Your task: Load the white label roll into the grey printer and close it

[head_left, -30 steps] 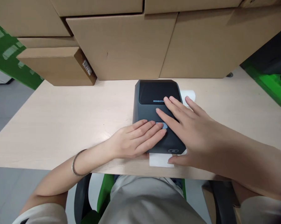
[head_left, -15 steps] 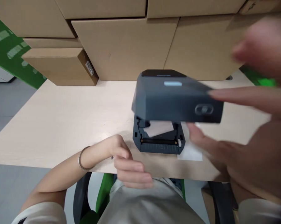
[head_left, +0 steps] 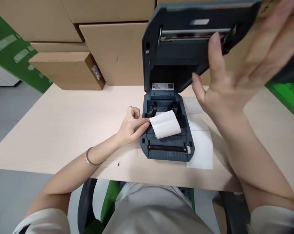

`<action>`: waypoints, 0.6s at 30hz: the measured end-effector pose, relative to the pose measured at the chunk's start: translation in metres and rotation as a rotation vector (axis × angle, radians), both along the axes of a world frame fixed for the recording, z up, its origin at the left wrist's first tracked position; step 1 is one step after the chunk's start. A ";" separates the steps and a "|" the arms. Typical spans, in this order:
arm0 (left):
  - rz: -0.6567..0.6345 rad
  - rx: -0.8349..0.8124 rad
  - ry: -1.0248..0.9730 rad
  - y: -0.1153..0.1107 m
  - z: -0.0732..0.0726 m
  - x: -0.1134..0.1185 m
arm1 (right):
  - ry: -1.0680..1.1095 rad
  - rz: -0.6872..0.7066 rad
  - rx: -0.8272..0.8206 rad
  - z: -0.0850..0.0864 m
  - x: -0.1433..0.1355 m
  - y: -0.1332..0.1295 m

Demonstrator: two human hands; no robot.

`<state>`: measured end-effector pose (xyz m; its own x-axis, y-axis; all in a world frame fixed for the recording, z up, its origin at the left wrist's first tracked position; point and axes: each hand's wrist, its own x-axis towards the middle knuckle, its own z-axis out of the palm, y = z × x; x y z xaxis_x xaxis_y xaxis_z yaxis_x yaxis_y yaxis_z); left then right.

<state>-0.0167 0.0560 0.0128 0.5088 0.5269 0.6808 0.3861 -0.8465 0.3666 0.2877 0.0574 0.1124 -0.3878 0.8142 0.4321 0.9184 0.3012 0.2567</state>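
A dark grey label printer (head_left: 167, 155) stands on the desk with its lid (head_left: 181, 52) swung up, showing a metal bar on the lid's underside. Inside the base, a white strip of label paper (head_left: 165, 125) lies loose and slightly curled above the black roller (head_left: 167, 148). My left hand (head_left: 132, 126) reaches in from the left, its thumb and index finger closed at the strip's left corner and the other fingers curled. Beside the lid's right edge, my right hand (head_left: 230, 74) is open with spread, partly blurred fingers. Its thumb overlaps the lid; whether it touches cannot be seen.
White paper sheets (head_left: 200, 149) lie flat to the right of the printer. Large cardboard boxes (head_left: 115, 55) line the back of the desk, close behind the raised lid. A smaller flat box (head_left: 66, 73) stands at the back left. The desk's front edge runs before my body.
The printer lid has swung from partly raised to wide open. My left hand has moved up and forward to the paper strip. My right hand has loosened from the lid and spread.
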 end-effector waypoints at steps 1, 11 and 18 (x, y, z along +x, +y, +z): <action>-0.027 -0.006 0.011 0.001 -0.001 -0.001 | 0.086 -0.051 0.100 -0.002 -0.002 0.004; -0.132 -0.093 0.072 0.009 -0.005 0.001 | 0.292 0.028 -0.010 -0.014 -0.016 0.020; -0.086 -0.093 0.035 0.013 -0.011 0.001 | 0.179 0.460 -0.444 -0.040 -0.032 0.020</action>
